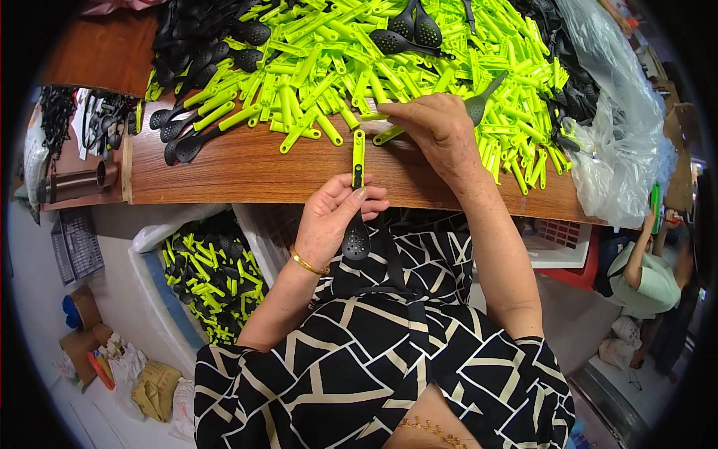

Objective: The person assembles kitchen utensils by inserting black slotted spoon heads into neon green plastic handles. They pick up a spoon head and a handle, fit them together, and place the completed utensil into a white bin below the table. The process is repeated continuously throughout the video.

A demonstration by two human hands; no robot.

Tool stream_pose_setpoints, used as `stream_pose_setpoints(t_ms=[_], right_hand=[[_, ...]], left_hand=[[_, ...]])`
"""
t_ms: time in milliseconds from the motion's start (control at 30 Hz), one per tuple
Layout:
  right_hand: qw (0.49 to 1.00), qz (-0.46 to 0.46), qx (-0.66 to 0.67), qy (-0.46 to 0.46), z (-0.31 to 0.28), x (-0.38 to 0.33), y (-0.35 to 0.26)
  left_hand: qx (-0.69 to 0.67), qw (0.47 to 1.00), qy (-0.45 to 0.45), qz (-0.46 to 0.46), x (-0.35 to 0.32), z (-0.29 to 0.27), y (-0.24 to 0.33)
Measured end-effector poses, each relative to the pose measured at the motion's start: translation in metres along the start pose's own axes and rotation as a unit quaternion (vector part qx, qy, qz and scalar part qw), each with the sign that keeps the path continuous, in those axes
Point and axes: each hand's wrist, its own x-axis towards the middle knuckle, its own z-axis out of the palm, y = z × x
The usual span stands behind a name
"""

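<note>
My left hand [333,213] grips a perforated spoon near the table's front edge. The spoon's black head [356,241] hangs below my fingers, and its lime-green handle [358,153] points up and away from me. My right hand [437,131] is at the near side of a heap of lime-green handles [321,75], fingers pointing left. At its fingertips the end of a green handle [371,116] sticks out, pinched there; the rest of it is hidden by the hand. Another loose handle [389,135] lies just below the fingers.
Several finished spoons [187,138] with green handles lie left on the wooden table [247,172]. Black perforated spoon heads [400,30] lie on and beside the heap. Clear plastic sheeting [613,127] covers the right end. A lined box [161,280] of green-and-black pieces stands below left. Another person [647,269] is at far right.
</note>
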Motion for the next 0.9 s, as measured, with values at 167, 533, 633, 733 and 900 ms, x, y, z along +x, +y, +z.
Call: stream_pose_setpoints(t_ms=[167,533,633,733,900], right_hand=[[0.94,0.158,0.299,-0.039,-0.012,-0.013,-0.021],[0.957,0.089,0.137,-0.241,-0.034,-0.001,-0.044],[0.972,0.02,0.076,-0.22,-0.031,-0.005,-0.05],[0.968,0.046,0.05,-0.241,-0.032,-0.005,-0.062],[0.981,-0.016,-0.043,-0.188,-0.028,-0.018,-0.074]], left_hand=[[0.006,1.0,-0.008,0.005,-0.002,0.001,0.002],[0.193,0.98,-0.015,0.045,-0.007,0.011,0.004],[0.25,0.966,-0.007,0.06,-0.007,0.011,0.002],[0.245,0.968,0.002,0.059,-0.005,0.01,-0.002],[0.237,0.965,0.033,0.109,-0.009,0.013,-0.005]])
